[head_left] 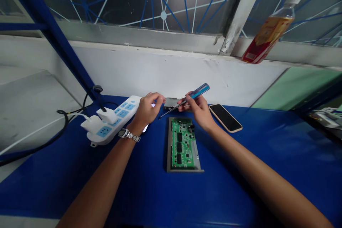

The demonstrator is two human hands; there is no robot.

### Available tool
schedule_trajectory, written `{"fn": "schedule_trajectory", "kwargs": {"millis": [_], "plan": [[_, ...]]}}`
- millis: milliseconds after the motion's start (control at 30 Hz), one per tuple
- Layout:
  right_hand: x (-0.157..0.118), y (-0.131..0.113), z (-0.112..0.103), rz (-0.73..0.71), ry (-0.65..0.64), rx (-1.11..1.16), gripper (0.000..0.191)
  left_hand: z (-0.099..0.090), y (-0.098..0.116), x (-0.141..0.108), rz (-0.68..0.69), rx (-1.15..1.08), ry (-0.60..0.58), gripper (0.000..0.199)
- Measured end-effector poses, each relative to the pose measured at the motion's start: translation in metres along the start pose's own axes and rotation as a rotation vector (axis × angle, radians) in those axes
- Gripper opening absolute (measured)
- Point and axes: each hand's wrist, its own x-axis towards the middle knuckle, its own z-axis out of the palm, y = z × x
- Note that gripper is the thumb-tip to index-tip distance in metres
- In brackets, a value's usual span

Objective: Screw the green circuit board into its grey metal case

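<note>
My right hand point(196, 108) grips a screwdriver point(200, 91) with a blue, partly clear handle. Its thin shaft slants down to the left, and the tip is close to the blue tabletop. To the left, my left hand point(150, 108) is closed with thumb and fingertips together; whatever they may pinch is too small to make out. Between the hands, near the wall, sits a small grey metal box point(171, 102), partly hidden by my right fingers. Nearer to me lies a green circuit board point(184, 144) in an open metal tray point(169, 146), touched by neither hand.
A white power strip point(123, 114) with plugged-in adapters and cables stands at the left. A phone point(226, 117) lies right of my right hand. Some bright white item point(145, 128) is mostly covered by my left hand. A drink bottle point(269, 34) stands on the window ledge.
</note>
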Motion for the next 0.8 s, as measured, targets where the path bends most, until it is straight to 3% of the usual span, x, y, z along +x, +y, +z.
{"fn": "schedule_trajectory", "kwargs": {"millis": [100,300,500,800], "plan": [[0.002,-0.008,-0.005,-0.004,0.023,-0.001,0.03,-0.008,-0.002,-0.002,0.014,0.039,-0.151,0.015],[0.01,-0.019,-0.019,-0.066,0.064,-0.03,0.027,-0.009,-0.019,-0.01,-0.114,-0.015,-0.377,0.029],[0.012,-0.023,-0.026,-0.082,0.096,-0.042,0.027,0.003,-0.031,-0.013,-0.153,-0.092,-0.374,0.019],[0.013,-0.028,-0.028,-0.1,0.109,-0.022,0.031,0.003,-0.017,-0.012,-0.117,-0.058,-0.381,0.015]]}}
